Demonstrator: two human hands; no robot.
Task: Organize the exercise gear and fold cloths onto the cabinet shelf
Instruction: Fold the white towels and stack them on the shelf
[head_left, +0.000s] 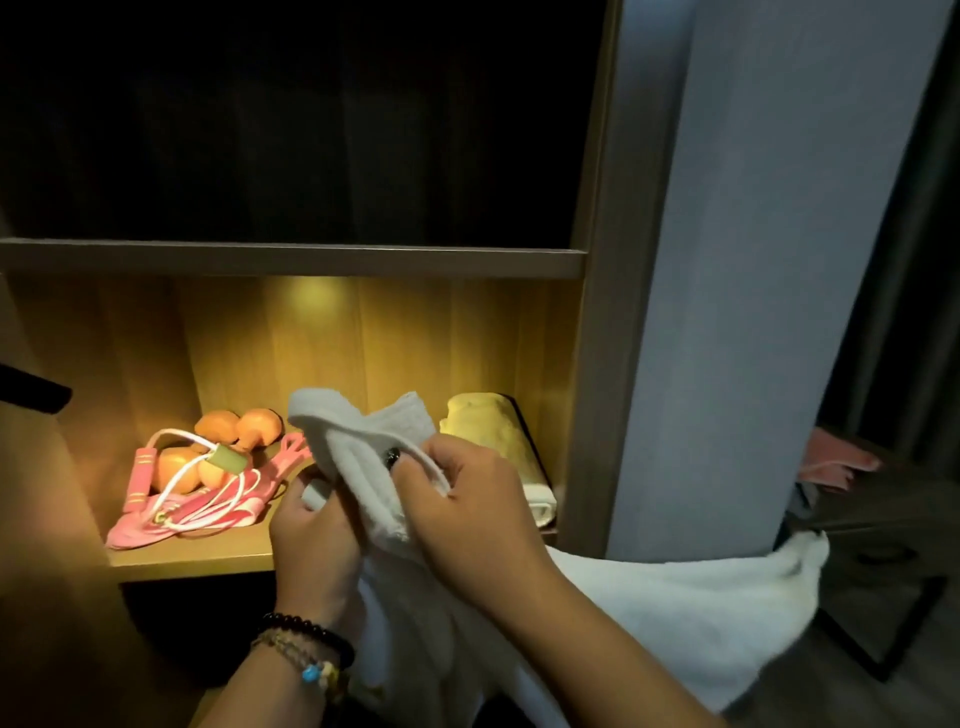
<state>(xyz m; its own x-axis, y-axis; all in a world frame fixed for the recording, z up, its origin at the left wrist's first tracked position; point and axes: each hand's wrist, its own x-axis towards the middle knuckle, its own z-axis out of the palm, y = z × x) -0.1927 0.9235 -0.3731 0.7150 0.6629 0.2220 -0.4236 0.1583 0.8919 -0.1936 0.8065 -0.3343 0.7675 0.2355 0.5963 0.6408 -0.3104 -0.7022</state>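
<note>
On the left side of the lit cabinet shelf (218, 558) lay the exercise gear in a heap. A pink jump rope handle (139, 480) lay at the far left, touching its white cord (208, 499), which looped over the orange dumbbells (236, 434). Pink bands (156, 525) lay under the cord.

In front of the shelf, the left hand (311, 540) had its fingers curled around a white towel (374, 467) and held it tight. Bead bracelets (306, 649) sat on that wrist. The right hand (467, 509) was just beside it, pinching the same towel with its thumb and fingers. The rest of the towel hung down and spread off to the right.

On the right side of the shelf lay a folded yellow cloth (488, 426) on a folded white cloth (540, 501). Farther right, a pink cloth (836, 460) lay on a dark stand (883, 519).
</note>
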